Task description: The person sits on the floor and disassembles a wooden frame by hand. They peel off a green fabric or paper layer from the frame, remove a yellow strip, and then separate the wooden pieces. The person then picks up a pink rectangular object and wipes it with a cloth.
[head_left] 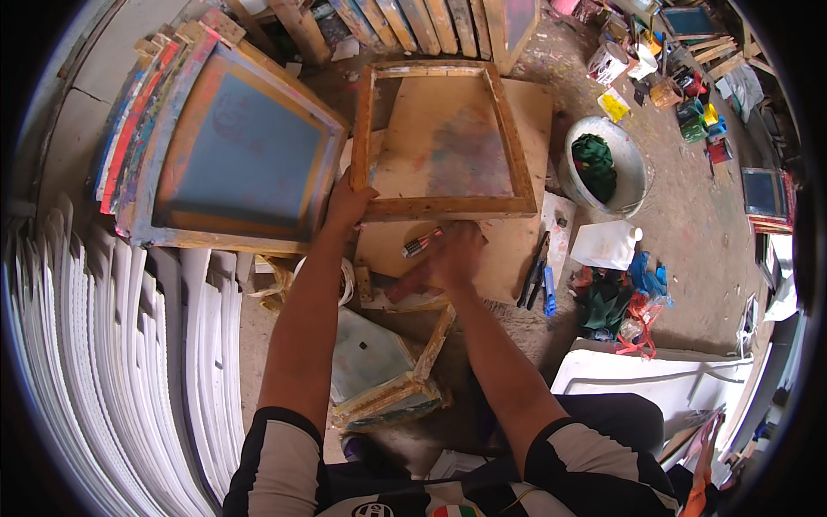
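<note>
An open wooden frame (457, 208) lies on a paint-stained plywood board (536, 121) in front of me. My left hand (348, 203) is closed around the frame's near left corner. Just below its near bar, over the board, is my right hand (459, 258), smeared by motion, so its fingers cannot be made out. A small red, white and dark tube (422, 242) lies beside that hand. Partly under the hand is a flat reddish strip (413, 283); whether the hand holds it is unclear. Black-handled pliers or scissors (534, 269) and a blue cutter (550, 293) lie at the board's right edge.
Framed screens (250, 146) stand stacked at left, above a row of white sheets (129, 362). To the right are a white bucket (639, 185) with dark green cloth, a white jug (607, 246) and crumpled scraps (607, 302). A smaller frame (388, 401) rests near my legs.
</note>
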A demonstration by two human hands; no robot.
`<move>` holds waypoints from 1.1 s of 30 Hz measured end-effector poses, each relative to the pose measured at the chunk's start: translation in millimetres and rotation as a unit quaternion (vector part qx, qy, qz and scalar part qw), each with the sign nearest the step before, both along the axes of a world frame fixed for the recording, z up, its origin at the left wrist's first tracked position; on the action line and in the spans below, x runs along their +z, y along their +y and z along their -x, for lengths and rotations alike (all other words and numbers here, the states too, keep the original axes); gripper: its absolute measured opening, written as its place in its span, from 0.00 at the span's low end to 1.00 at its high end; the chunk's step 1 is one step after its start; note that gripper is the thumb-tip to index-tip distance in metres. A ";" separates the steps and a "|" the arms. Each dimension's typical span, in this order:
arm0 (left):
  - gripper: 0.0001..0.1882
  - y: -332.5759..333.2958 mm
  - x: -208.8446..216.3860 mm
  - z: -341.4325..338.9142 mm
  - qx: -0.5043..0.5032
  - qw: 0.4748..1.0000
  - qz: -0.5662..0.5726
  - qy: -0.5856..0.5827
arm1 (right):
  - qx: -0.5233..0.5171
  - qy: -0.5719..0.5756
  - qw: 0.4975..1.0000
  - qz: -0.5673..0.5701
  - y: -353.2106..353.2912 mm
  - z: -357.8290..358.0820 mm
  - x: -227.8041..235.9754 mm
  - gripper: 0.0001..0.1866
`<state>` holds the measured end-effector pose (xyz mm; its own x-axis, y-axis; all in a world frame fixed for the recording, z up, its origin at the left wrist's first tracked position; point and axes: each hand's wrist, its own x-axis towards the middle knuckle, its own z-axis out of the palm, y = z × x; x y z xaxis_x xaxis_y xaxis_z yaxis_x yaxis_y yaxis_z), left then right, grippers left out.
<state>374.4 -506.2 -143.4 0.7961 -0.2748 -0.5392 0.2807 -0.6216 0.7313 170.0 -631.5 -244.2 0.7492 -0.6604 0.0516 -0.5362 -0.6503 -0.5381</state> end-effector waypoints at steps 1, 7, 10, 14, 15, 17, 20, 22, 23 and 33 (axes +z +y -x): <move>0.42 -0.3 -3.5 1.3 0.005 1.000 0.006 -0.002 | 0.060 -0.001 0.998 0.018 8.7 -3.3 1.3 0.26; 0.45 -0.1 -18.1 5.9 0.026 1.000 -0.001 -0.010 | 0.068 0.011 0.997 0.027 27.6 13.2 -20.0 0.25; 0.45 2.3 -22.3 7.3 0.039 0.999 0.008 -0.003 | 0.006 0.058 0.998 0.030 30.1 38.8 -17.9 0.25; 0.45 11.4 -30.5 0.8 0.042 0.999 0.025 0.001 | -0.075 0.090 0.991 0.061 17.2 72.5 -13.6 0.22; 0.45 12.6 -30.2 -0.4 0.040 0.999 0.024 0.001 | -0.105 0.100 0.986 0.086 10.3 77.8 -16.3 0.21; 0.45 15.3 -29.6 -2.2 0.036 0.999 0.021 0.003 | -0.167 0.121 0.969 0.133 -2.9 89.4 -28.3 0.19; 0.44 29.8 -31.1 -5.5 0.046 0.999 0.027 0.008 | -0.317 0.048 0.945 -0.058 -36.9 80.2 19.4 0.18; 0.44 41.1 -37.9 -8.8 0.035 0.999 0.033 -0.003 | -0.304 -0.102 0.938 -0.132 -70.9 70.1 23.7 0.17; 0.44 44.1 -43.0 -10.2 0.028 0.999 0.038 -0.007 | -0.276 -0.194 0.912 -0.235 -91.1 59.4 20.4 0.19; 0.38 70.4 -74.2 -16.1 -0.131 0.980 -0.020 -0.148 | -0.216 0.006 0.968 -0.126 -92.0 15.2 19.3 0.34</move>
